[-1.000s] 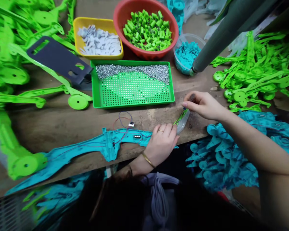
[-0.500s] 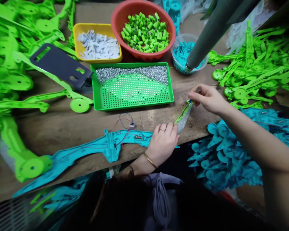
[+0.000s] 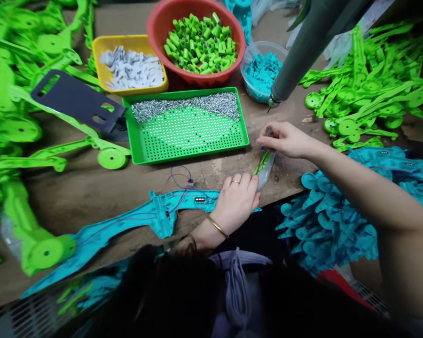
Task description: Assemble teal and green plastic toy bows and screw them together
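Observation:
My left hand [image 3: 238, 199] is closed over the right end of a long blue plastic shell [image 3: 127, 218] at the table's front edge. Thin red and blue wires and a small metal coil-like part [image 3: 199, 200] lie in the shell. Past those fingers juts a narrow green and translucent plastic piece [image 3: 265, 169]; its lower end is hidden under the hand. At its upper end my right hand [image 3: 282, 139] pinches a small dark rod-like piece [image 3: 268, 132], whose exact kind I cannot make out.
A green perforated tray [image 3: 188, 157] of small metal screws lies ahead, with a yellow tub [image 3: 102, 77], red bowl [image 3: 197, 80] and clear bowl [image 3: 248, 87] behind it. A grey pole [image 3: 303, 51] slants down at right. Green parts [image 3: 359, 105] and blue shells [image 3: 324, 220] are piled at right.
The view has shifted slightly, so most things sit a little further left. My right hand has come slightly nearer the left hand, still pinching the dark piece. My left hand keeps its grip.

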`<state>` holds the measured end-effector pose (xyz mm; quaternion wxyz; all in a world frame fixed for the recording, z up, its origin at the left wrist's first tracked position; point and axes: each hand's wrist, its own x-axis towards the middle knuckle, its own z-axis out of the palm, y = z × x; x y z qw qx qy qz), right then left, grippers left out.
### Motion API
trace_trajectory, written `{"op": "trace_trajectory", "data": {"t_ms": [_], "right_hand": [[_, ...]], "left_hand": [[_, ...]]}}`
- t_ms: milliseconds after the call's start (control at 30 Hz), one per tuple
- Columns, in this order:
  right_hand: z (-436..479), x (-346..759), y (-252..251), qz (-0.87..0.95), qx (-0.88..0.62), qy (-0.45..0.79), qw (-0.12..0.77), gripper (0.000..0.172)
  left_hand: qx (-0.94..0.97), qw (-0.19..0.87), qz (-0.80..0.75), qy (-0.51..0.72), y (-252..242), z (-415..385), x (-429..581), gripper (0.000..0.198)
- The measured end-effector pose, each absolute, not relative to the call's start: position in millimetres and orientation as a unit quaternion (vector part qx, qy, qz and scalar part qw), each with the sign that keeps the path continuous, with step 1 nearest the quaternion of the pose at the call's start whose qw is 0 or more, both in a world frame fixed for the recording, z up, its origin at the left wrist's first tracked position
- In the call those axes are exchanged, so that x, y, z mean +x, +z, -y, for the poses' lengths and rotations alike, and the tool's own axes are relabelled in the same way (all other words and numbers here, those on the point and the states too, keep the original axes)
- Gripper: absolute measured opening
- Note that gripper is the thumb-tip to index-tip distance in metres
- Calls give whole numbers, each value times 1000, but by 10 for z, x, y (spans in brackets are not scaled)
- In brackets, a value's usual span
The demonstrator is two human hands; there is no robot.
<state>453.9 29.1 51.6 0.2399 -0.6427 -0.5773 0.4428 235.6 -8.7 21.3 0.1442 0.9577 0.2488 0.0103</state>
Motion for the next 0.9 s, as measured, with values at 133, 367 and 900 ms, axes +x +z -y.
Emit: {"op": "trace_trajectory", "data": {"t_ms": [133,367,900], "right_hand": [[-370,4494,549,604,-649,412,211,14],[-355,4678,486,541,-665,462,228,15],[-183,4684,470,483,-636,480,361,35]], "left_hand": [[957,148,-248,9,183,92,2341,37],[956,155,-249,-4,184,87,2350,45],[953,168,-253,-5,190,74,2344,47]]}}
